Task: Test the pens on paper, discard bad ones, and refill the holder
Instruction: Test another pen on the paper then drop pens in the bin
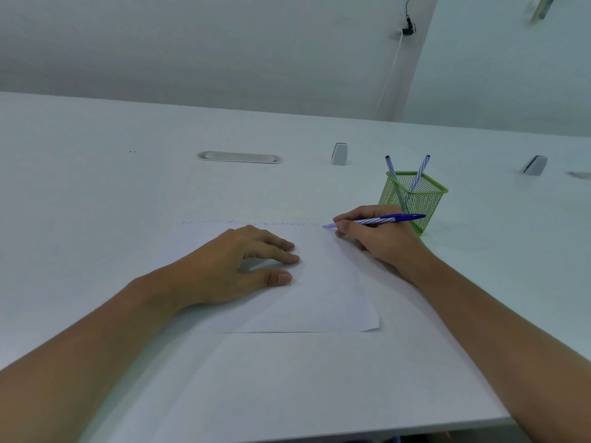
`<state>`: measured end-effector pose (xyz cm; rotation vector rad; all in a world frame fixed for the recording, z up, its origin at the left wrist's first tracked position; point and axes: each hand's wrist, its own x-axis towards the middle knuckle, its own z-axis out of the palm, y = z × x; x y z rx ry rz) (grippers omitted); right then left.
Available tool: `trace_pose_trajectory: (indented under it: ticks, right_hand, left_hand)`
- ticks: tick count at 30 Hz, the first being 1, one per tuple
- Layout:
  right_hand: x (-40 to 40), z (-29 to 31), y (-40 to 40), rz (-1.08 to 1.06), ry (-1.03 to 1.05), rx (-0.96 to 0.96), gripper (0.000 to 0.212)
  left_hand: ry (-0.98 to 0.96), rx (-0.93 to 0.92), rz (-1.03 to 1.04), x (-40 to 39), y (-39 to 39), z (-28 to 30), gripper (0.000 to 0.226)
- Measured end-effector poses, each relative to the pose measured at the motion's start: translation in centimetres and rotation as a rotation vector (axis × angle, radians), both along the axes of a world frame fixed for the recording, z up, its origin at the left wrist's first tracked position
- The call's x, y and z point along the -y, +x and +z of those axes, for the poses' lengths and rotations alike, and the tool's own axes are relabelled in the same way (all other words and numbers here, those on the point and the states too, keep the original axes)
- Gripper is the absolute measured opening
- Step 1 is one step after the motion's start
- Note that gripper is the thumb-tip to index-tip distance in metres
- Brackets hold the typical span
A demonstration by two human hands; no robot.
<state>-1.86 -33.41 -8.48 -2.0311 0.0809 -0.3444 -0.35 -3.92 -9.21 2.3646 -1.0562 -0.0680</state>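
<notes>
Reading the marks first: a faint row of blue scribbles (256, 223) runs along the far edge of the paper (319, 298), too small and pale for us to make out any letters. We see no brand or label on anything.

Our right hand (380, 236) pinches a pen (375, 220) between thumb and fingers — striped blue-and-white barrel, solid blue cap end. It lies nearly level, long axis running left to right; the tip points left and meets the paper at its far right corner, right at the end of the scribble row, while the blue end sticks out to the right past the knuckles. The heel of this hand rests at the paper's right edge.

Our left hand (243, 266) lies palm down on the sheet, fingers loosely spread and pointing right, gripping nothing — just pressing the paper flat. The sheet's near right corner curls up slightly off the white desk (96, 203).

The green mesh holder (415, 199) stands upright just behind the right hand, partly hidden by it. Two more striped pens (419, 174) stand in it, leaning apart in a V, upper ends above the rim.
</notes>
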Motion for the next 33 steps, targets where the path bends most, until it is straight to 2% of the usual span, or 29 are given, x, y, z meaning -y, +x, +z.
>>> trace_pose_trajectory:
  ticks: [6,11,20,23,26,30,33]
  right_hand:
    - [0.06,0.14,-0.22,-0.023,0.088,0.076,0.008]
    - [-0.24,0.09,-0.28,-0.009,-0.02,0.026,0.006]
    - [-0.22,0.32,-0.15,-0.042,0.09,-0.022,0.009]
    - [0.02,0.19,0.09,-0.106,0.078,0.029,0.011]
    - [0.06,0.27,-0.13,-0.069,0.091,0.101,0.012]
    - [-0.35,-0.04,-0.02,-0.013,0.035,0.001,0.01]
    - [-0.25,-0.1,0.23,-0.083,0.069,0.026,0.01]
  left_hand:
    - [0.0,-0.001,-0.004,-0.01,-0.02,0.06,0.038]
    - [0.001,-0.01,0.002,0.01,-0.04,0.07,0.04]
    - [-0.001,-0.022,0.004,-0.06,0.08,-0.05,0.039]
    - [0.0,-0.016,0.012,-0.05,0.05,0.0,0.038]
    - [0.006,-0.027,0.012,-0.03,0.02,0.09,0.04]
    - [0.003,-0.027,0.009,0.01,0.01,0.13,0.042]
    - [0.0,-0.025,0.009,0.02,-0.06,0.18,0.041]
